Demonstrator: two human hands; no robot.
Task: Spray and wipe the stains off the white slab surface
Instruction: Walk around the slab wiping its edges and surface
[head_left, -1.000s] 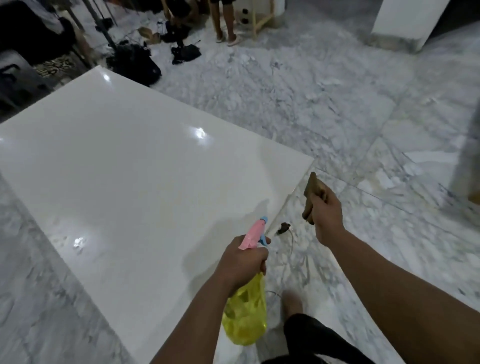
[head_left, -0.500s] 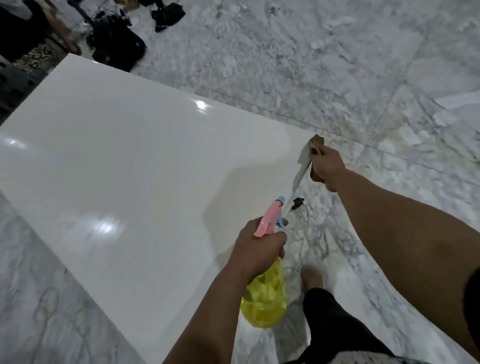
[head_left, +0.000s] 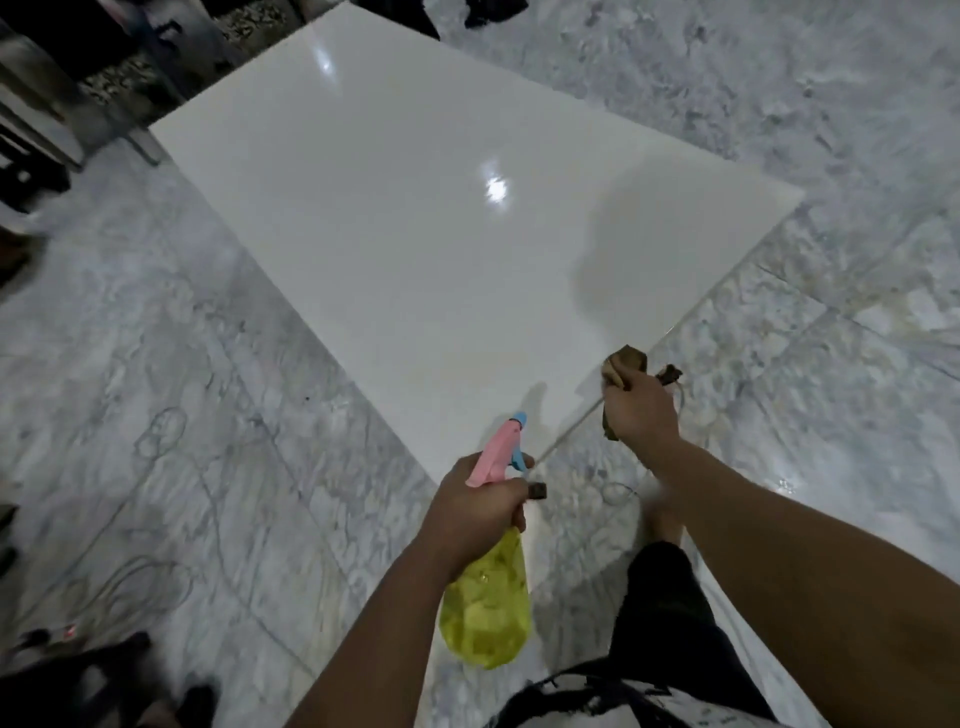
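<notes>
- Left hand (head_left: 470, 512) and right hand (head_left: 641, 415): both bare, no rings, watch or gloves showing.
- Forearms: bare, no sleeves in view.
- Shorts (head_left: 670, 613): black, covering the thigh.
- Shirt (head_left: 639, 706): white with black print, seen at the bottom edge.
- Foot (head_left: 670, 522): bare, blurred.

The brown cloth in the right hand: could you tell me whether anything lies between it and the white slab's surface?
Nothing visible does. The right hand grips the brown cloth at the white slab's near edge, and the surface beside it is bare. The spray bottle hangs in the left hand, off to the side.
</notes>
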